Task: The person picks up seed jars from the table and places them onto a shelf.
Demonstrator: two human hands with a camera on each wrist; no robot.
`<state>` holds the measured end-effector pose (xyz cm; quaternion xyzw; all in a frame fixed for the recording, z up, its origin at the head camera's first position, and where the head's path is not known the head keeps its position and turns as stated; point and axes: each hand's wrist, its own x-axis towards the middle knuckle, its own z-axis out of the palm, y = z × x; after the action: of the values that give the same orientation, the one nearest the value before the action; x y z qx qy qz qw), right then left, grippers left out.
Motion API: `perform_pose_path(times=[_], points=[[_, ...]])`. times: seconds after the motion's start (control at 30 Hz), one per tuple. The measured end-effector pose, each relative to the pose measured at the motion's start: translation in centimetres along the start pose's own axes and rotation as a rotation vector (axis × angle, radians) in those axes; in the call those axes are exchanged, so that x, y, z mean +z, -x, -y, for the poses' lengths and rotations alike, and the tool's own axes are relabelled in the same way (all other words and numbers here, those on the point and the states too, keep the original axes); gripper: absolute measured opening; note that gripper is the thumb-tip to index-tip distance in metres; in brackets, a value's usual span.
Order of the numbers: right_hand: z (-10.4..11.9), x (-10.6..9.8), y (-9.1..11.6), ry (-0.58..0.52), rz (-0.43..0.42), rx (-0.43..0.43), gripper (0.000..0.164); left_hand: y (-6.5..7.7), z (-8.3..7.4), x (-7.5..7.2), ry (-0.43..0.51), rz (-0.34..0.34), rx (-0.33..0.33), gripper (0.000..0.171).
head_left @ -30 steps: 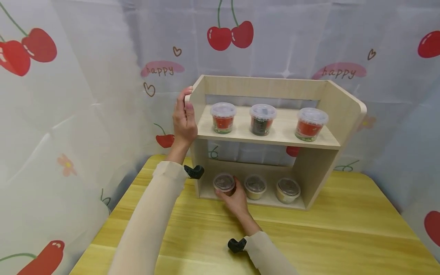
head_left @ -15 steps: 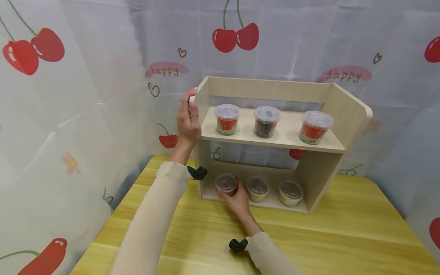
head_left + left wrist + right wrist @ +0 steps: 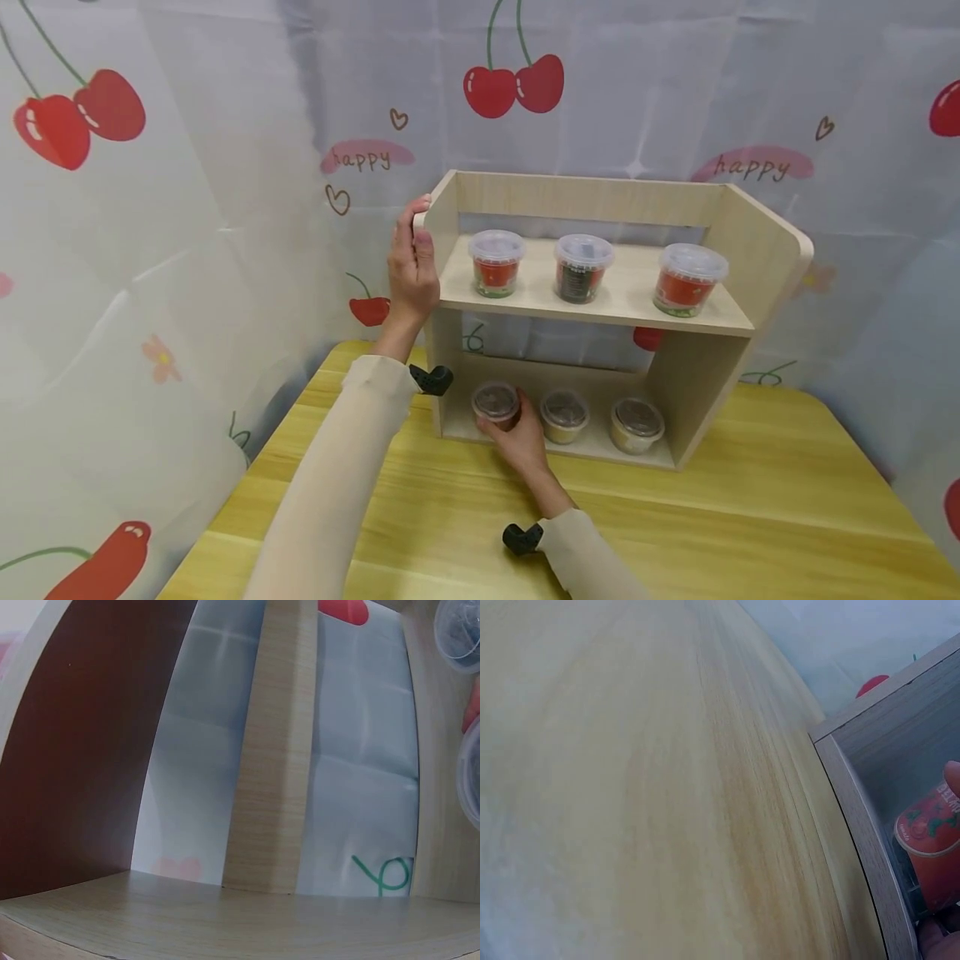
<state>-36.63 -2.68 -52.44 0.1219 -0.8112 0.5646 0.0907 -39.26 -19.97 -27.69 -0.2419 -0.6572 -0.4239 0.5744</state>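
My left hand [image 3: 412,271] holds the left side panel of a two-tier wooden shelf [image 3: 581,312], its thumb near the front edge. On the lower tier my right hand [image 3: 522,437] grips the leftmost lidded tub [image 3: 496,402], thumb on one side and fingers on the other. In the right wrist view this tub [image 3: 934,847] shows a red label, and only parts of the hand appear. Beside it stand a middle tub [image 3: 564,415] and a right tub [image 3: 636,423], pale with clear lids.
Three clear-lidded tubs stand on the upper tier: a left one [image 3: 497,265], a middle one [image 3: 582,268] with a dark label side, and a right one [image 3: 688,281]. The shelf stands on a yellow wood-grain table [image 3: 712,517]. A cherry-print cloth [image 3: 600,100] hangs behind.
The head view has shifted slightly, so the whole scene sits a little lower and to the right. Both hands keep their places on the shelf and the tub.
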Motion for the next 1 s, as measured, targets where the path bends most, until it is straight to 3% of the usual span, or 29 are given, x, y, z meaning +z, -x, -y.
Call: perform_pose_path(times=[0.17, 0.3, 0.53, 0.8, 1.0], points=[[0.3, -0.4, 0.1, -0.012, -0.012, -0.017, 0.093, -0.6, -2.5, -0.4, 0.005, -0.001, 0.004, 0.030], [0.4, -0.5, 0.4, -0.057, -0.025, -0.039, 0.092, -0.8, -3.1, -0.5, 0.004, 0.001, -0.008, 0.030], [0.2, -0.6, 1.3, -0.115, -0.039, -0.063, 0.087, -0.5, -3.0, -0.4, 0.006, 0.016, -0.020, 0.031], [0.5, -1.2, 2.5, -0.103, -0.042, -0.042, 0.087, -0.7, -3.4, -0.6, 0.010, 0.014, -0.020, 0.030], [0.9, -1.9, 3.7, -0.121, -0.019, -0.001, 0.091, -0.2, -0.9, -0.2, 0.000, 0.015, -0.037, 0.034]])
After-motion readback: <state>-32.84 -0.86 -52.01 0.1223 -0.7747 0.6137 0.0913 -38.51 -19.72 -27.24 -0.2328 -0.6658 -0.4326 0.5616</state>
